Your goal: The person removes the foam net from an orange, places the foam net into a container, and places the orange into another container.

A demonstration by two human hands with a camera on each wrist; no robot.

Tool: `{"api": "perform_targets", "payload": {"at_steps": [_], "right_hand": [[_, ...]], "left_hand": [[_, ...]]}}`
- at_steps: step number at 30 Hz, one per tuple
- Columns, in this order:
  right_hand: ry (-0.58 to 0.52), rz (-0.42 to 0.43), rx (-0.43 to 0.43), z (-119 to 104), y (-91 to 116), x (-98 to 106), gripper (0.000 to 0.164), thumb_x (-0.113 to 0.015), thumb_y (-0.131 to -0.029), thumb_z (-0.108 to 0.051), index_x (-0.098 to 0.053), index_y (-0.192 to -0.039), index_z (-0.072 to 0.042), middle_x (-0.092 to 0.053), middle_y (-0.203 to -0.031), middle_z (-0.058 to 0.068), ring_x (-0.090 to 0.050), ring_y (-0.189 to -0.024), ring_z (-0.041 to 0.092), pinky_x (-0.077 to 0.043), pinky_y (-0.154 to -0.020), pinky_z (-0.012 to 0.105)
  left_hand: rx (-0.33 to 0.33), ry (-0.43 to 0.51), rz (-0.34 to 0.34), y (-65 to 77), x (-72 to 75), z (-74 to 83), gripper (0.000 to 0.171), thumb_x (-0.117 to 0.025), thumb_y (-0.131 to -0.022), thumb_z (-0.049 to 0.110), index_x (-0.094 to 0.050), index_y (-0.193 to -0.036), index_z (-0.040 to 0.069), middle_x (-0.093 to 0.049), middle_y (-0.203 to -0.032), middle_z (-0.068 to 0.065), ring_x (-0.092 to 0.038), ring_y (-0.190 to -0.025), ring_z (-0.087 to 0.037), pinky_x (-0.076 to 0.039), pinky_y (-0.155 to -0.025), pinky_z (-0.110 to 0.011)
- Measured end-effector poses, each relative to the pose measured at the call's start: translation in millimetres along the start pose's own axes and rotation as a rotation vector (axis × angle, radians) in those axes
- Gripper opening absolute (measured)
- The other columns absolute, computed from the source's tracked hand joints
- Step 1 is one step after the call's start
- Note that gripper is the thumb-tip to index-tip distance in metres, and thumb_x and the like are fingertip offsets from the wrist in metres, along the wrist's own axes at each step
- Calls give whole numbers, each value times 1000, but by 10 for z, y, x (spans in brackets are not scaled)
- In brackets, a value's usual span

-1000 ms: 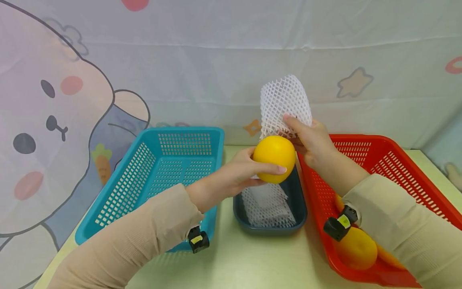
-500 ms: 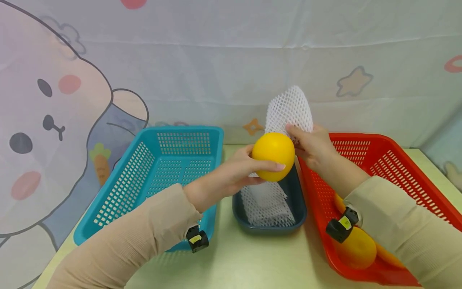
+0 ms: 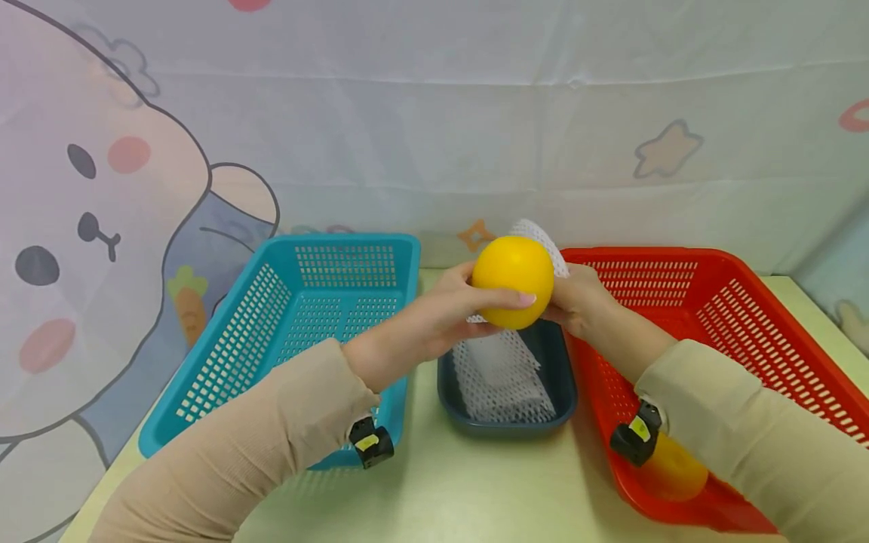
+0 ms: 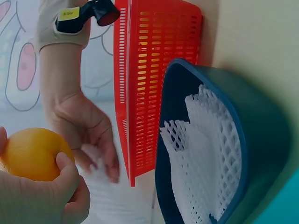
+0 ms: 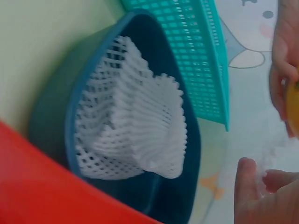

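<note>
My left hand [image 3: 451, 313] grips a yellow-orange orange [image 3: 512, 275], thumb across its near side, above a dark blue bin. Just behind the fruit, my right hand [image 3: 577, 298] pinches a white foam net sleeve [image 3: 539, 237]. In the head view only the upper part of that sleeve shows; the orange hides the rest. From the left wrist, the orange [image 4: 35, 154] appears stem dimple outward, and my right hand [image 4: 86, 130] is beside it with fingers bent down. More white foam nets [image 5: 140, 112] lie in the dark blue bin [image 3: 560, 377].
On the left stands a teal perforated basket [image 3: 414, 264]. A red perforated basket [image 3: 720, 260] sits right of the bin, holding an orange [image 3: 672, 471] partly behind my right sleeve. A printed curtain [image 3: 407, 136] hangs behind the table [image 3: 434, 490].
My right hand has lowered the foam net from above the orange to behind it, so less of the net shows. The left hand keeps its grip, rising slightly in view.
</note>
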State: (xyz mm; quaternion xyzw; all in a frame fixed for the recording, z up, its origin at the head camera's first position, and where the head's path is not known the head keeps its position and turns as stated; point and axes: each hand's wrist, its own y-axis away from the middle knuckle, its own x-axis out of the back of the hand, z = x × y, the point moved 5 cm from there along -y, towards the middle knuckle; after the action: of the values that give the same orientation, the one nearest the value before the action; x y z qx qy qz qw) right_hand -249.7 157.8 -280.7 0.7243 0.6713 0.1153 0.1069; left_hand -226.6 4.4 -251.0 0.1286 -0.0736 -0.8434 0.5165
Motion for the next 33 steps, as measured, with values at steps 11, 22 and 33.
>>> {"api": "perform_targets", "payload": {"at_steps": [11,22,33], "right_hand": [[110,-19,-97,225,-34,-114,29,-63,-88,-23,-55,-108,-4,-56,-77,0,-59,-70,15,-54,-73,29],[43,-77,-134,331,-19,-320,30,-62,-88,-24,-45,-110,-14,-45,-101,5,-51,-88,21,-53,-77,37],[169,-109,-216,605,-89,-504,47,-59,-85,8,-34,-123,-5,-45,-89,9,-50,-63,19,-55,-62,34]], "left_hand": [[13,-4,22,-13,6,7,56,-71,-79,14,-43,-128,10,-48,-121,-7,-46,-111,-25,-44,-94,-43],[12,-8,23,-30,10,-26,57,-71,-79,14,-42,-128,9,-47,-122,-7,-44,-113,-26,-43,-94,-47],[11,-36,31,-47,16,-53,58,-72,-79,15,-43,-129,10,-49,-121,-6,-47,-110,-24,-46,-91,-43]]}}
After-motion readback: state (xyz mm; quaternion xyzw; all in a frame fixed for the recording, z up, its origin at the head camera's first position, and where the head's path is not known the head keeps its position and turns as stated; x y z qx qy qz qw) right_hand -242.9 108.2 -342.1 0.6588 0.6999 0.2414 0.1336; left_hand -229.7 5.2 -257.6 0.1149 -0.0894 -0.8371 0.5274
